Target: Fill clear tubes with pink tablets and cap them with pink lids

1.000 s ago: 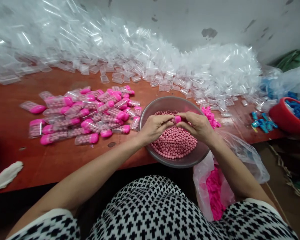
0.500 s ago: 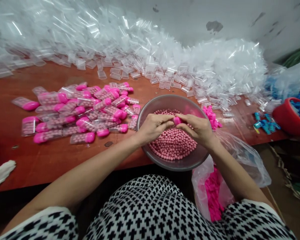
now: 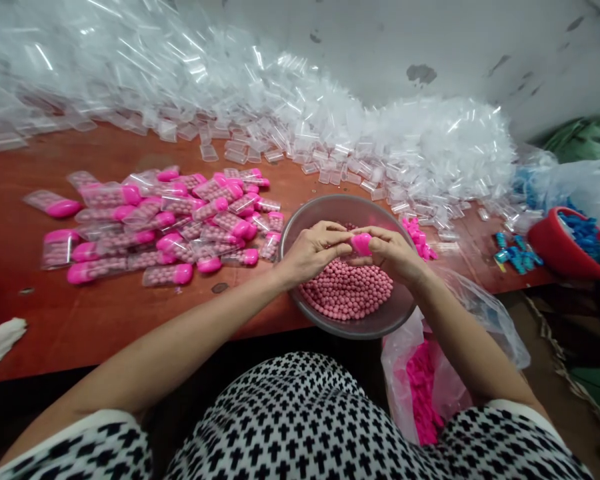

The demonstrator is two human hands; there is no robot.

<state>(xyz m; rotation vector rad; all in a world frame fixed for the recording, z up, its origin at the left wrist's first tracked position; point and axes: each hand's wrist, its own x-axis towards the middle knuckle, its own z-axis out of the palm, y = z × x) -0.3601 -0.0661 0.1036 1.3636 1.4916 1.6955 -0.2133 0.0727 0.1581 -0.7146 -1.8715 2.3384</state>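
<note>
Both hands meet over steel bowl [image 3: 300,230] of pink beads [image 3: 347,293]: left hand [image 3: 307,252] & right hand [image 3: 393,253] each pinch the pink cap [image 3: 362,244] betw. fingertips. Left of bowl, filled pink-capped tubes [image 3: 155,223]; behind, heap of clear empty tubes [image 3: 290,120]; loose pink caps [image 3: 417,237] just right of the rim, blue caps [image 3: 513,252] & red tub [image 3: 555,250] far right, bag of pink caps [image 3: 425,393] below table edge. No legible writing.

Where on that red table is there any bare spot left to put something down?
Bare tabletop runs along the near edge, between the white rag and the metal bowl. Another strip lies between the filled pink tubes and the heap of clear tubes. It is crowded around the bowl's right side, by the pink caps and blue caps.
</note>
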